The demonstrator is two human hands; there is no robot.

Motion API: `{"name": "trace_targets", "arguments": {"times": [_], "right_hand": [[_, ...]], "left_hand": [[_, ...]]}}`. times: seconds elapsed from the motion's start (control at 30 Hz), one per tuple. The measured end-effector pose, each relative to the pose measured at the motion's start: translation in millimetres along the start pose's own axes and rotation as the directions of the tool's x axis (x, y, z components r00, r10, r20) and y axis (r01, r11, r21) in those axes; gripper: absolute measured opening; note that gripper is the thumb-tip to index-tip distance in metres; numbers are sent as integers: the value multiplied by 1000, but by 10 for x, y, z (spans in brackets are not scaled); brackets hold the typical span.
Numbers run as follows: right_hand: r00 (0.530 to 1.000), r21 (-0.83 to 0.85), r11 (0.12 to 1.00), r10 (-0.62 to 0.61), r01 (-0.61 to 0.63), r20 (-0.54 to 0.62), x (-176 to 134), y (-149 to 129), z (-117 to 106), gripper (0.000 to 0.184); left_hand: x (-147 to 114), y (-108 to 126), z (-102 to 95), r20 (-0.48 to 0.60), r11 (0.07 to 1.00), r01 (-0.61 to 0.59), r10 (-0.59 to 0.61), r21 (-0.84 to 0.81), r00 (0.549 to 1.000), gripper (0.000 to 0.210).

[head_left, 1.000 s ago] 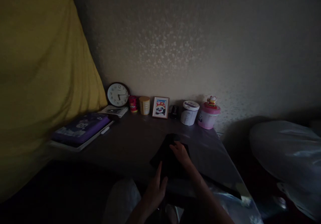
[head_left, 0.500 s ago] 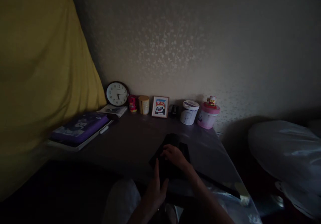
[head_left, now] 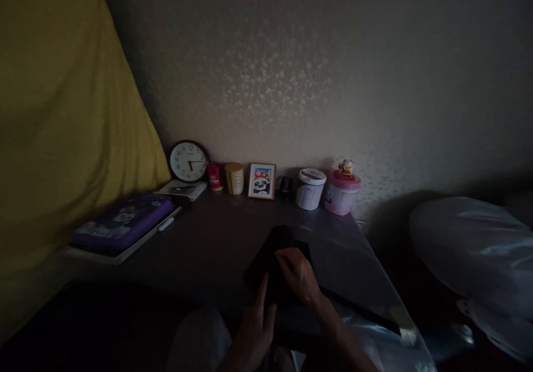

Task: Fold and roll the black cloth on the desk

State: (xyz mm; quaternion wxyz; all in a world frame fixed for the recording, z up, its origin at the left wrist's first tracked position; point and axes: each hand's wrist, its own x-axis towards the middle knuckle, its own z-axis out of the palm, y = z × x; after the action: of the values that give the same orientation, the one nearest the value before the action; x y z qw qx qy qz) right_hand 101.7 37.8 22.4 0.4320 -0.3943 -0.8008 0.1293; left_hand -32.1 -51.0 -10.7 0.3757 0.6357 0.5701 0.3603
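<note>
A black, soft-looking item, perhaps a bag, lies at the front of the dark table; the gloom hides its details. A long black strip like a strap runs from it toward the table's right edge. My right hand is over the item, thumb and fingertips pinched together at its surface; what they grip is too dark to make out. Below it, my left hand rests at the near side, index finger stretched along the black item and thumb held apart. Its other fingers are hidden.
Along the wall stand a clock, a red can, a yellow container, a panda picture frame, a white tub and a pink-lidded tub. A purple case lies left, near a yellow curtain.
My right hand has turned and drawn slightly right and down, its fingertips now pinched toward the item. My left hand stays nearly in place. The whole view has shifted slightly.
</note>
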Motion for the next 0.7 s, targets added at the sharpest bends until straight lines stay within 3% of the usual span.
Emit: {"name": "trace_targets", "arguments": {"times": [0.13,0.23,0.33,0.47,0.6,0.7], "right_hand": [[991,-125,983,-131,131,8,25,259,68,23],[994,-178,978,-110,111,14,244,494,154,28],[996,-188,980,59,-71,-66,460,713,148,29],[912,-109,917,356,-383,-205,422,940,-50,34],[856,-74,862,480,-501,-192,63,1023,-304,36],[843,-40,848,519,-529,-140,-151,981,-401,37]], "left_hand": [[2,-44,26,-9,1000,-20,20,-1,1000,57],[14,-65,35,-20,1000,-17,17,22,1000,57],[19,-76,35,-25,999,-36,37,35,999,57],[5,-68,29,-17,999,-30,31,31,999,57],[-15,-30,14,-11,1000,-10,10,4,1000,57],[-28,-1,4,-12,1000,-16,16,13,1000,58]]}}
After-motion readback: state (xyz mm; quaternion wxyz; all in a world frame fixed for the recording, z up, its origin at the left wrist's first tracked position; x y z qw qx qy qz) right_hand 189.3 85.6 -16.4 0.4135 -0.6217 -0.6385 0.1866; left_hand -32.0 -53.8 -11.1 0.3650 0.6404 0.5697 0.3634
